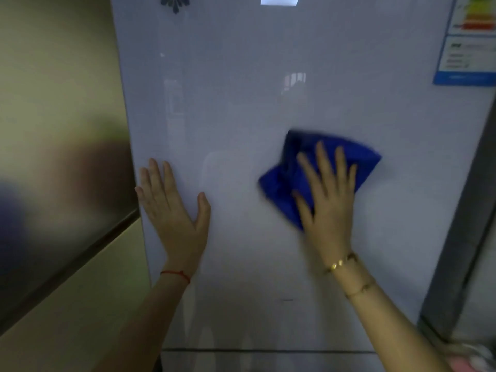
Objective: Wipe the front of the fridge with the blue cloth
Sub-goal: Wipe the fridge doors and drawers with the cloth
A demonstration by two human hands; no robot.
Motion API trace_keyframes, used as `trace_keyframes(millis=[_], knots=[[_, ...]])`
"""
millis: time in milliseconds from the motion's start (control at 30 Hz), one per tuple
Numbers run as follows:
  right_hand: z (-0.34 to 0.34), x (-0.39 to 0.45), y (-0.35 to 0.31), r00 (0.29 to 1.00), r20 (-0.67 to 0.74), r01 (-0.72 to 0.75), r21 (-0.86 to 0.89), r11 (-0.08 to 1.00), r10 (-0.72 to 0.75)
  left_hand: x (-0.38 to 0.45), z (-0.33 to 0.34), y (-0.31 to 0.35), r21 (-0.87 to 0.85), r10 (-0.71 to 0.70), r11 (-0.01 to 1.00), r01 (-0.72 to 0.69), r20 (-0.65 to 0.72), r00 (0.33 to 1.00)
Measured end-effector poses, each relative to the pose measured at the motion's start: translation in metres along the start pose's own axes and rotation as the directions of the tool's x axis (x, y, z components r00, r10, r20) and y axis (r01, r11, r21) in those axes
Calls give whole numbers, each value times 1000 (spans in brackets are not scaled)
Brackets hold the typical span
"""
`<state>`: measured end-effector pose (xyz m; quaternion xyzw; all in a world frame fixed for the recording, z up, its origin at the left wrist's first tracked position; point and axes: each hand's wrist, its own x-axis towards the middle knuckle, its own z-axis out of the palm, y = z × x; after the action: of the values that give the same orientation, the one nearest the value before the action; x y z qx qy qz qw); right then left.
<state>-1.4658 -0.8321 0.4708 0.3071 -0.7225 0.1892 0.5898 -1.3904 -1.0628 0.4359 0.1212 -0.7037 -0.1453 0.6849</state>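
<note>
The fridge front (241,103) is a glossy pale door that fills most of the view. A bunched blue cloth (279,183) lies flat against it at mid-height, right of centre. My right hand (327,194) presses on the cloth with its fingers spread and pointing up; the cloth shows around the fingers and is motion-blurred. My left hand (174,208) rests flat on the door near its left edge, fingers apart, holding nothing.
A beige-gold appliance or cabinet side (59,130) stands close on the left. An energy label (469,38) is stuck at the door's upper right. A grey edge (467,210) runs down the right side. A horizontal seam (268,350) crosses the door low down.
</note>
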Motion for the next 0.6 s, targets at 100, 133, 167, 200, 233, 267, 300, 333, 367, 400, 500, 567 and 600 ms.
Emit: trace_keyframes(millis=[100,133,167,200,233,267,300,333,367,400,500,567,600], knots=[[6,-84,12,972,154,190,-77,979,-177,0,2,-1,0,4,1000,-4,-7,1000],[1,-92,23,968,168,199,-74,977,-184,-1,3,-1,-3,6,1000,-6,-12,1000],[-4,-86,33,973,156,181,-67,981,-169,-1,3,-1,-7,4,1000,-5,-21,1000],[-9,-70,39,985,121,129,-45,991,-122,-1,4,-1,-10,4,1000,-4,-31,1000],[-13,-47,42,997,58,43,-5,999,-42,-1,4,-1,-14,5,1000,-6,-40,999],[-18,-19,42,998,-11,-55,42,998,56,-2,4,-1,-19,8,1000,-9,-48,999],[-22,9,40,988,-78,-130,80,988,137,-2,5,-2,-25,12,1000,-13,-58,998],[-22,28,35,975,-125,-171,89,981,182,-2,5,-2,-28,14,999,-16,-65,998],[-20,36,30,973,-144,-173,76,982,182,-3,5,-3,-28,15,999,-17,-69,998],[-17,32,26,982,-129,-129,62,990,136,-4,6,-3,-29,17,999,-19,-70,997],[2,-41,18,993,48,105,15,994,-106,-4,5,-3,-37,24,999,-26,-65,998],[13,-112,18,951,191,257,-59,965,-242,-4,4,-3,-40,31,999,-33,-58,998],[14,-139,22,926,242,316,-83,945,-288,-5,3,-3,-43,36,998,-38,-52,998]])
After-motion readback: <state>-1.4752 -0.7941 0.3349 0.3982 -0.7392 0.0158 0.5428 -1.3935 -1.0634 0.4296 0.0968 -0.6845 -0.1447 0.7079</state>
